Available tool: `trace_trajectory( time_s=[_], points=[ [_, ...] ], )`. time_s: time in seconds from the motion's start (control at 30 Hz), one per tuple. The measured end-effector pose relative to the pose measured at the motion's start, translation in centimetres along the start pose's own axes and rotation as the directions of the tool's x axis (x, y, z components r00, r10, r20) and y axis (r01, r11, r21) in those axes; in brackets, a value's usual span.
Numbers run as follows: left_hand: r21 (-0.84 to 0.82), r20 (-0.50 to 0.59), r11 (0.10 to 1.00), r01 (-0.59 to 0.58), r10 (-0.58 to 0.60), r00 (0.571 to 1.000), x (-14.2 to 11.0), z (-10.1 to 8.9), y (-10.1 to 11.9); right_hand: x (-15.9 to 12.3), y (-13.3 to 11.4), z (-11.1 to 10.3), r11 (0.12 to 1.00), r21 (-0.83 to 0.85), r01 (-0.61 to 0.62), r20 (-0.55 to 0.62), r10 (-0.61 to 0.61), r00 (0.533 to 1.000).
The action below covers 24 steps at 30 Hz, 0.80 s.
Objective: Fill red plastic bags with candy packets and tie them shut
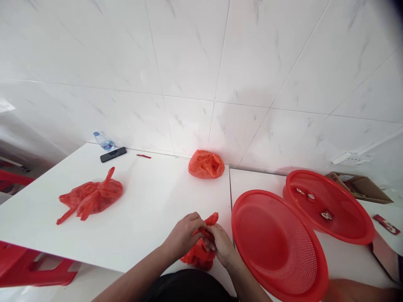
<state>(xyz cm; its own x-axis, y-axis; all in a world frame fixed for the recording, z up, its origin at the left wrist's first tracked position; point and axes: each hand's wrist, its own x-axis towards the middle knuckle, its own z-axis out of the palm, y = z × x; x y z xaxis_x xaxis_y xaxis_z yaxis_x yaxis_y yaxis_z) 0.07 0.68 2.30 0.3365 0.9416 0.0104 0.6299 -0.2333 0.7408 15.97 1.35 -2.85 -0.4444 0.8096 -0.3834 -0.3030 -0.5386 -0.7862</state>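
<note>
The left hand is clenched and the right hand pinches a red plastic bag at the white table's edge; hard tugging could tear it; a loose grip could drop it off that edge.

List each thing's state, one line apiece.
left hand, gripping bag
right hand, gripping bag
red plastic bag, bunched between hands
far red bag, balled by wall
left-side red bag, crumpled
red mesh basket, lying flat
red round tray, holding three packets
water bottle, lying down

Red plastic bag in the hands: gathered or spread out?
Gathered. The red plastic bag is bunched between the left hand and right hand, one end poking up beyond them. Fingers hide whether it's knotted.
</note>
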Motion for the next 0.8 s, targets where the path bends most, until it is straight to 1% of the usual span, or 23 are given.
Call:
trace_trajectory(
  time_s=[0.07, 0.17, 0.2, 0.27, 0.33, 0.43, 0.53, 0.63, 0.7, 0.8],
  points=[
    [-0.016, -0.036, 0.998, 0.064, -0.064, 0.997, 0.2, 0.1, -0.4, -0.1, 0.0, -0.7, 1.0, 0.015, 0.005, 0.028, -0.005, 1.0],
    [-0.157, -0.052, 0.977, 0.145, -0.155, 0.987, 0.3, 0.2, -1.1, -0.6, -0.7, -1.6, 0.998, 0.06, 0.005, 0.09, -0.011, 0.996],
    [-0.228, -0.036, 0.959, 0.17, -0.183, 0.983, 0.2, 0.3, -1.4, -0.8, -1.1, -1.9, 0.998, 0.068, -0.012, 0.133, 0.003, 0.991],
    [-0.376, 0.033, 0.903, 0.208, -0.211, 0.977, 0.1, 0.6, -1.9, -1.3, -1.7, -2.2, 0.997, 0.063, -0.053, 0.218, 0.038, 0.975],
    [-0.49, 0.111, 0.838, 0.238, -0.21, 0.971, 0.0, 1.0, -2.2, -1.6, -2.1, -2.3, 0.997, 0.045, -0.067, 0.255, 0.053, 0.965],
    [-0.556, 0.173, 0.774, 0.304, -0.25, 0.953, 0.0, 1.6, -2.5, -1.8, -2.5, -2.3, 0.998, 0.031, -0.046, 0.243, 0.037, 0.969],
    [-0.563, 0.161, 0.743, 0.363, -0.333, 0.929, 0.2, 1.9, -2.5, -2.1, -2.9, -2.1, 0.999, 0.032, -0.04, 0.237, 0.032, 0.971],
    [-0.589, 0.149, 0.709, 0.387, -0.375, 0.915, 0.3, 1.9, -2.4, -2.3, -3.1, -1.9, 0.999, 0.036, -0.032, 0.241, 0.023, 0.97],
    [-0.6, 0.151, 0.694, 0.398, -0.39, 0.908, 0.3, 2.0, -2.3, -2.1, -2.9, -1.8, 1.0, -0.022, -0.021, 0.209, 0.025, 0.977],
    [-0.588, 0.147, 0.694, 0.416, -0.415, 0.898, 0.2, 2.1, -2.1, -1.4, -2.0, -1.7, 0.982, -0.189, 0.024, 0.126, 0.0, 0.992]
  ],
)
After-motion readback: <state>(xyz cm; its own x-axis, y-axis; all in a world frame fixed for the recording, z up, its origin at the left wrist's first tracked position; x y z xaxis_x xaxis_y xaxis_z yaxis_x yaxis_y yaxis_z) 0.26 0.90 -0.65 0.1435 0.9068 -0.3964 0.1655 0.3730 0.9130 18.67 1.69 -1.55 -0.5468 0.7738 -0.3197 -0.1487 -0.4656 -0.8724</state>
